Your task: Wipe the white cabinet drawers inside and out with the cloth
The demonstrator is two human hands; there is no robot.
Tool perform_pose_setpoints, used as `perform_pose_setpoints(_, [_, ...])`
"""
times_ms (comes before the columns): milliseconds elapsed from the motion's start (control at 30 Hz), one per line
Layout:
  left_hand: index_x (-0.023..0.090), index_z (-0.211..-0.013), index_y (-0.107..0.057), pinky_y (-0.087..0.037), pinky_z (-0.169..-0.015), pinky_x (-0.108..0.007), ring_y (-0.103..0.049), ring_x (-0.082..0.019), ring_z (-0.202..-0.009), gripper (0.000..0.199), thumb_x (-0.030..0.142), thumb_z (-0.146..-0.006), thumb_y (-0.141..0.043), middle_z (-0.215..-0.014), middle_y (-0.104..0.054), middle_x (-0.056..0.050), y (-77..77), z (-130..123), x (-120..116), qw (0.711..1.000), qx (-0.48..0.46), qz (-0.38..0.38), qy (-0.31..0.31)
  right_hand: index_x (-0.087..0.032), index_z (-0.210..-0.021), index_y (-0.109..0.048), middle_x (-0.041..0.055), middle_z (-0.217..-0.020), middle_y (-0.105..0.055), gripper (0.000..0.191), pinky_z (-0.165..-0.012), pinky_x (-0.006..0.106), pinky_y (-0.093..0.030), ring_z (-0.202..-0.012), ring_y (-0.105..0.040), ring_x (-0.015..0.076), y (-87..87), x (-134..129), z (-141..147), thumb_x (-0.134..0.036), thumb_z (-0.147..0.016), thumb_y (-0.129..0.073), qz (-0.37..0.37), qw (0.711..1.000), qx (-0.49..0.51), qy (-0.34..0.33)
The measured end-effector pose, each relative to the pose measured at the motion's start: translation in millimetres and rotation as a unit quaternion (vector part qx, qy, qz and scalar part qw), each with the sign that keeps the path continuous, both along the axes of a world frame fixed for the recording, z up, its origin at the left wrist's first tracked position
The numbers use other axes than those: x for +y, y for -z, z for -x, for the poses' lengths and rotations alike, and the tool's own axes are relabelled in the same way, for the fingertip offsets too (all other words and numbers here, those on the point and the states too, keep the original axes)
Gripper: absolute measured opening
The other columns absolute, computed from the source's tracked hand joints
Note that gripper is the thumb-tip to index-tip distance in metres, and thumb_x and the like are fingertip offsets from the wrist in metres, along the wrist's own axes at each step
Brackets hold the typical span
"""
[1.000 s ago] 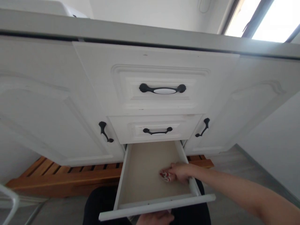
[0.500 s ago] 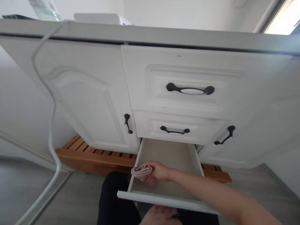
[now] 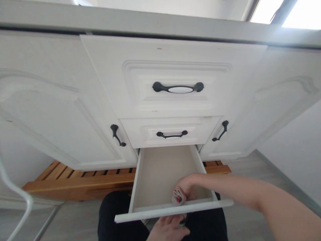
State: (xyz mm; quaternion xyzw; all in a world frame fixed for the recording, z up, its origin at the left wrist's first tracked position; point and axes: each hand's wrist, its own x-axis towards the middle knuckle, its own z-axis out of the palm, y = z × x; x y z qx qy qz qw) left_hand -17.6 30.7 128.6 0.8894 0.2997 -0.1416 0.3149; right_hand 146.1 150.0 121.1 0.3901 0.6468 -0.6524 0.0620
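Note:
My right hand (image 3: 187, 187) reaches into the pulled-out bottom drawer (image 3: 160, 167). Its fingers are wrapped round a rolled-up cloth (image 3: 178, 196), pale pink with red marks, close behind the drawer's front panel. The roll's spiral end faces left, and part of it is hidden by the hand. Below the front panel's edge, my left hand (image 3: 168, 229) is closed around the drawer handle (image 3: 183, 221), of which only a dark bit shows between fingers and thumb.
Two closed drawers with black-and-white handles (image 3: 178, 88) sit above. Cabinet doors (image 3: 57, 127) flank them. A slatted wooden bench (image 3: 82, 184) runs underneath. My dark-clad knees are below the drawer, and a white cable (image 3: 26, 201) hangs at left.
My right hand has carried the rolled cloth from the drawer's left side to right of its middle, near the front. My left hand stays at the handle. The view has shifted right.

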Motion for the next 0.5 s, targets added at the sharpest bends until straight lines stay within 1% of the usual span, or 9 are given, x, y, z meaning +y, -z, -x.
perform_pose_setpoints(33, [0.038, -0.132, -0.061, -0.047, -0.113, -0.055, -0.049, -0.032, -0.141, 0.037, 0.039, -0.103, -0.038, -0.152, -0.053, -0.006, -4.6, -0.6, 0.7, 1.0, 0.005, 0.011, -0.002, -0.014, -0.09, -0.065, -0.0017, -0.079, -0.065, 0.029, -0.06, 0.026, -0.053, -0.064, -0.06, 0.0105, -3.0, -0.3, -16.7, -0.042, -0.095, -0.064, 0.011, 1.0, -0.02, -0.008])
perform_pose_setpoints(100, [0.037, -0.132, -0.061, -0.047, -0.113, -0.055, -0.049, -0.032, -0.141, 0.036, 0.037, -0.103, -0.039, -0.153, -0.052, -0.006, -8.6, -1.3, 0.7, 1.0, 0.005, 0.019, -0.007, -0.014, -0.085, -0.065, -0.0036, -0.073, -0.062, 0.027, -0.056, 0.023, -0.05, -0.059, -0.057, 0.009, -7.3, -1.1, -43.1, -0.039, -0.092, -0.067, 0.033, 0.998, -0.053, -0.03])
perform_pose_setpoints(167, [0.037, -0.131, -0.061, -0.047, -0.113, -0.055, -0.049, -0.032, -0.141, 0.036, 0.037, -0.103, -0.039, -0.152, -0.053, -0.006, -4.8, -1.2, -0.8, 1.0, -0.002, 0.008, -0.011, -0.014, -0.074, -0.064, -0.0076, -0.061, -0.056, 0.021, -0.049, 0.02, -0.043, -0.051, -0.048, 0.0069, -8.7, -2.2, -56.2, -0.03, -0.083, -0.075, 0.051, 0.994, -0.078, -0.052])
perform_pose_setpoints(233, [0.038, -0.129, -0.062, -0.05, -0.111, -0.054, -0.051, -0.032, -0.139, 0.035, 0.039, -0.103, -0.039, -0.151, -0.054, -0.005, 5.7, -0.5, -3.3, 1.0, -0.023, -0.012, -0.012, -0.015, -0.063, -0.061, -0.0102, -0.052, -0.049, 0.018, -0.044, 0.018, -0.035, -0.047, -0.041, 0.0059, -9.0, -3.6, -54.8, -0.017, -0.071, -0.077, 0.064, 0.992, -0.086, -0.073])
perform_pose_setpoints(300, [0.038, -0.126, -0.063, -0.051, -0.11, -0.053, -0.053, -0.031, -0.137, 0.034, 0.043, -0.103, -0.038, -0.149, -0.056, -0.003, 20.2, 0.5, -6.2, 0.998, -0.055, -0.037, -0.012, -0.015, -0.059, -0.06, -0.0101, -0.051, -0.047, 0.014, -0.044, 0.018, -0.031, -0.047, -0.04, 0.0059, -10.5, -4.9, -40.7, -0.009, -0.065, -0.071, 0.072, 0.991, -0.071, -0.086])
perform_pose_setpoints(367, [0.039, -0.122, -0.066, -0.05, -0.11, -0.051, -0.055, -0.03, -0.135, 0.035, 0.046, -0.103, -0.038, -0.146, -0.06, -0.001, 36.3, 1.6, -9.1, 0.995, -0.079, -0.063, -0.02, -0.014, -0.062, -0.061, -0.0087, -0.056, -0.048, 0.009, -0.045, 0.017, -0.03, -0.05, -0.041, 0.0059, -15.3, -5.6, -15.7, -0.006, -0.065, -0.065, 0.069, 0.993, -0.039, -0.085])
perform_pose_setpoints(433, [0.039, -0.119, -0.067, -0.05, -0.109, -0.047, -0.058, -0.028, -0.132, 0.033, 0.047, -0.102, -0.04, -0.142, -0.063, 0.001, 52.1, 2.6, -12.1, 0.991, -0.093, -0.09, -0.031, -0.014, -0.072, -0.063, -0.0078, -0.062, -0.049, 0.006, -0.047, 0.017, -0.031, -0.054, -0.042, 0.0058, -22.7, -6.0, 19.8, -0.009, -0.069, -0.064, 0.06, 0.996, -0.003, -0.069])
perform_pose_setpoints(467, [0.04, -0.119, -0.068, -0.05, -0.108, -0.045, -0.06, -0.026, -0.13, 0.031, 0.047, -0.102, -0.042, -0.141, -0.064, 0.001, 59.4, 2.9, -13.7, 0.989, -0.1, -0.104, -0.034, -0.015, -0.082, -0.065, -0.0076, -0.067, -0.051, 0.011, -0.048, 0.016, -0.032, -0.057, -0.043, 0.0059, -26.8, -6.2, 40.8, -0.012, -0.072, -0.065, 0.056, 0.997, 0.016, -0.055])
perform_pose_setpoints(500, [0.041, -0.119, -0.067, -0.05, -0.107, -0.043, -0.061, -0.025, -0.128, 0.03, 0.047, -0.102, -0.043, -0.14, -0.064, 0.002, 66.1, 3.2, -15.1, 0.987, -0.109, -0.117, -0.035, -0.017, -0.094, -0.066, -0.0075, -0.071, -0.053, 0.02, -0.05, 0.016, -0.034, -0.059, -0.045, 0.0062, -30.8, -6.3, 63.2, -0.015, -0.074, -0.067, 0.054, 0.997, 0.039, -0.039])
